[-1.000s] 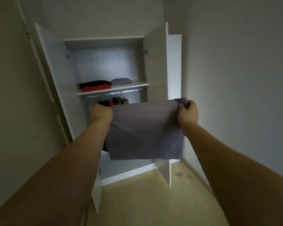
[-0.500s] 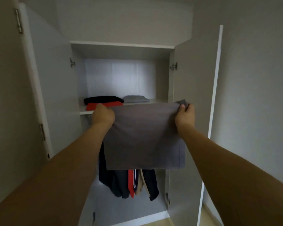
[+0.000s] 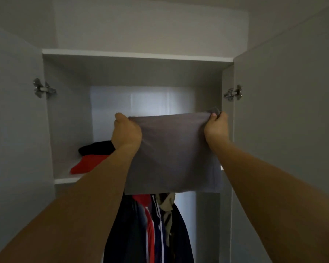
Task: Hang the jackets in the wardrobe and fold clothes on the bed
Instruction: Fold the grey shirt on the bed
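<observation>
Head view: smooth grey folded cloth [image 3: 172,152]

Folded grey garment [image 3: 171,154] held up flat before open wardrobe [image 3: 68,114], dark jackets [image 3: 141,228] hanging below shelf

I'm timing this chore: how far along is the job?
Done: jackets hang below the shelf, where black and red folded clothes lie. In hand: the left hand and right hand hold a folded grey garment at shelf height. Left: setting it down; the bed is out of view.
</observation>
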Demonstrator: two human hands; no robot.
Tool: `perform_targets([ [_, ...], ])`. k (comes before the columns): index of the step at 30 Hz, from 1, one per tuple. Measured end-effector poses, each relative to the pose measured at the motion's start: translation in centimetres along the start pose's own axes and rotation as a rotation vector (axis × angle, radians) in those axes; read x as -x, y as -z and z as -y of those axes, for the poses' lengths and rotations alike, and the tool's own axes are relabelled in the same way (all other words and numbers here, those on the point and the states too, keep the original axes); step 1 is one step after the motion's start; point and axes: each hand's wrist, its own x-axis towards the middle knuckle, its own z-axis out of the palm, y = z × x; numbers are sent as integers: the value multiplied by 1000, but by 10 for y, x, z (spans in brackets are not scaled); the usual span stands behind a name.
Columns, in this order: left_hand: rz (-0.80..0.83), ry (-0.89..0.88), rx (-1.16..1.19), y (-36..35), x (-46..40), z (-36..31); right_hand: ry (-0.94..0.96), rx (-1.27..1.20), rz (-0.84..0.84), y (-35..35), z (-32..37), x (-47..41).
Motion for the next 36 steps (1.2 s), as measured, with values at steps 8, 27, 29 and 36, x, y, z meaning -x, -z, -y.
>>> perform_targets([
  [8, 104, 117, -224, -153, -126, 26, -98, 254, 137, -123, -77, -156],
  [27, 858, -41, -832, -324, -105, 196, 53, 958, 923, -244, -303, -172],
  [29, 847, -32, -838, -323, -105, 195, 53, 949, 923, -243, -304, -172],
  [36, 844, -12, -811, -320, -102, 185, 53, 919, 895, -230, -280, -163],
])
